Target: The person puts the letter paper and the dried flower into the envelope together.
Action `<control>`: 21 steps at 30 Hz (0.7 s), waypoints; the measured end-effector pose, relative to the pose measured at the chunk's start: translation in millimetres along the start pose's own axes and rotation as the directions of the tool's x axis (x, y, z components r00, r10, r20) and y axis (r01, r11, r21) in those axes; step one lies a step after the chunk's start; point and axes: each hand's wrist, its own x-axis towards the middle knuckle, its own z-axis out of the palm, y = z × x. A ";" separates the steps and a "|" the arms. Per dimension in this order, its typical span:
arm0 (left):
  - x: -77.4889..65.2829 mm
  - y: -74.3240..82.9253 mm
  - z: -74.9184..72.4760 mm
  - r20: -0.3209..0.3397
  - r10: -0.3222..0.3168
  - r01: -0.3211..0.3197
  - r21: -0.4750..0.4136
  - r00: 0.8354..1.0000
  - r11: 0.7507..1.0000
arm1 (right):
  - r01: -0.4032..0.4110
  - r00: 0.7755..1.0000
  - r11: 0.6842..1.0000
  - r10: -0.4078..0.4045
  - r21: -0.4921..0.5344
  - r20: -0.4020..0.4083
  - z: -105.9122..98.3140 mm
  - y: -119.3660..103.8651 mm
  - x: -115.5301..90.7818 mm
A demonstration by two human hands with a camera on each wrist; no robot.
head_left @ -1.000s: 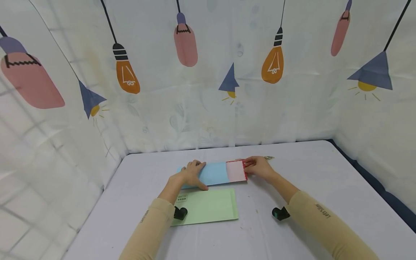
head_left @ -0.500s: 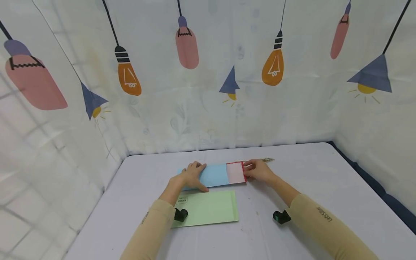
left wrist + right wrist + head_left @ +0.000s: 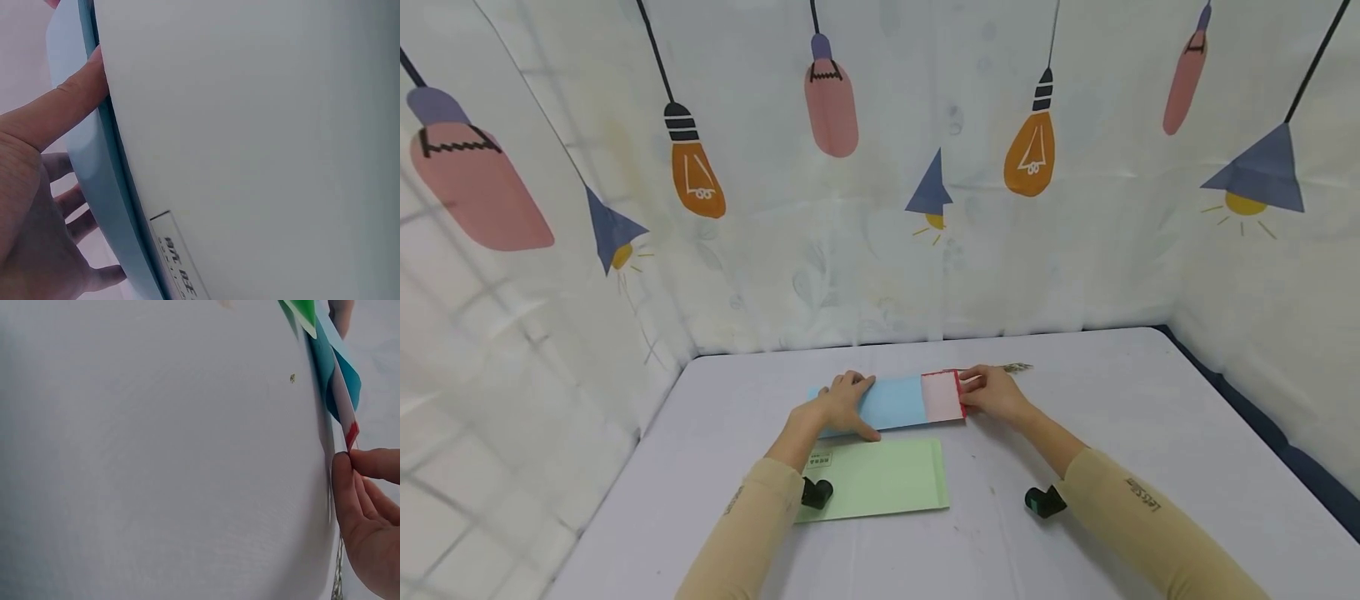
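Note:
A light blue envelope point(image 3: 895, 402) lies across the middle of the table in the head view. My left hand point(image 3: 842, 404) holds it across its width, thumb at the near edge and fingers over the far side. From its right end sticks a pale pink card point(image 3: 942, 396) with red edges, the rest hidden inside. Thumb and fingers of my right hand point(image 3: 992, 392) pinch the card's outer end. In the right wrist view the blue envelope point(image 3: 324, 369) gapes around the card. A light green envelope point(image 3: 880, 479) with a small printed box lies just in front.
A thin greenish-gold strand with a bushy end point(image 3: 1018, 367) lies behind my right hand. The white table point(image 3: 1075, 542) reaches back to a hanging cloth point(image 3: 880, 275) printed with lamps. Black wrist cameras hang under both forearms, the left one over the green envelope.
My right hand has moved slightly left with the card, and a little less of the pink shows outside the blue envelope. The left hand keeps its hold in place.

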 end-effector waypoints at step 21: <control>-1.5 0.5 -2.6 0.007 0.005 -0.005 -0.011 1.000 1.000 | 0.003 1.000 0.998 -0.005 0.059 0.023 18.8 -5.4 3.0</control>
